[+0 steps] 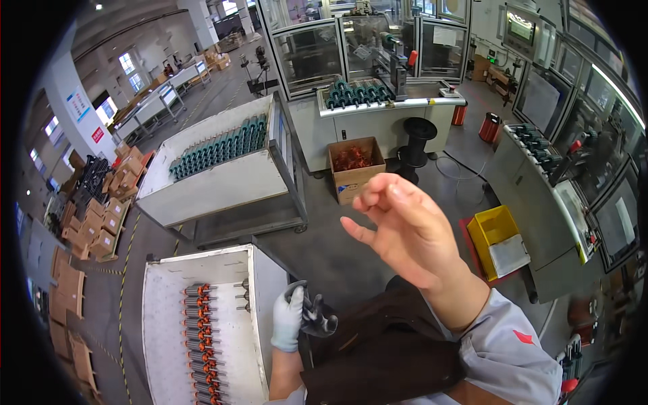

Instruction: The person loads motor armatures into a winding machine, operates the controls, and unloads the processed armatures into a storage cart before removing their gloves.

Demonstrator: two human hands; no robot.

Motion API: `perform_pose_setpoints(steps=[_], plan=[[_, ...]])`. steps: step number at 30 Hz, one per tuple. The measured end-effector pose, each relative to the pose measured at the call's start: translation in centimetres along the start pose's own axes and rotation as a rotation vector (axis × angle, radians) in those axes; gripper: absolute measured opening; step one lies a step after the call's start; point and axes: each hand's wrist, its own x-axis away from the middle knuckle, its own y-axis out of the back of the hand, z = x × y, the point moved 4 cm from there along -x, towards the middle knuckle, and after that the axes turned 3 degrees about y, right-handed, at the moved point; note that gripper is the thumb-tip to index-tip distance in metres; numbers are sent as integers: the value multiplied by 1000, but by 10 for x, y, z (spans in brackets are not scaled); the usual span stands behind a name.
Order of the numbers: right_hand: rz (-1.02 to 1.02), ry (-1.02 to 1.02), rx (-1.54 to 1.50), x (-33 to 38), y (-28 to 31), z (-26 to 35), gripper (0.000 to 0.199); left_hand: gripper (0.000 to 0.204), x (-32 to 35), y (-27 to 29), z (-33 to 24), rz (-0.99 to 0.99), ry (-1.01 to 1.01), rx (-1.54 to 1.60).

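Note:
My left hand (287, 316), in a white knit glove, is closed beside the near white cart's right wall. In it is a limp, dark grey coated work glove (318, 317), its fingers hanging to the right. My right hand (415, 229) is bare and raised in front of me. Its fingers are apart and loosely bent, with nothing in them. Left of my left hand, the near white cart (162, 324) carries a column of motor rotors (201, 344) with orange parts and metal shafts. Several bare metal shafts (243, 295) lie near its right wall.
A second white cart (223, 192) with rows of green rotors stands ahead to the left. A cardboard box (356, 182) with reddish scrap and a black spool (415, 145) sit by the machine bench. A yellow bin (496, 236) stands at right, beside another machine.

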Motion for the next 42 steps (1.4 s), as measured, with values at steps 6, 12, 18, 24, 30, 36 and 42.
perform_pose_setpoints(steps=[6, 12, 18, 24, 30, 36, 42], plan=[[48, -47, -59, 3, 8, -2, 17, 39, 4, -22, -34, 19, -29, 127], [52, -21, -59, 7, 9, 1, 16, 38, 6, -25, -46, 2, -73, 173], [156, 18, -164, 13, 3, 4, 11, 39, 9, -28, -50, 3, -59, 158], [186, 3, -245, 17, 2, 5, 10, 41, 11, -28, -44, 16, -50, 175], [119, -49, -128, 14, 40, -28, 13, 47, -5, -22, -50, -107, -100, 709], [-399, -305, 328, 62, 145, -123, 25, 40, -41, -7, -81, -61, -230, 1097], [-412, -304, 396, 98, 157, -163, 47, 40, -21, -42, -95, -98, -39, 1215]])
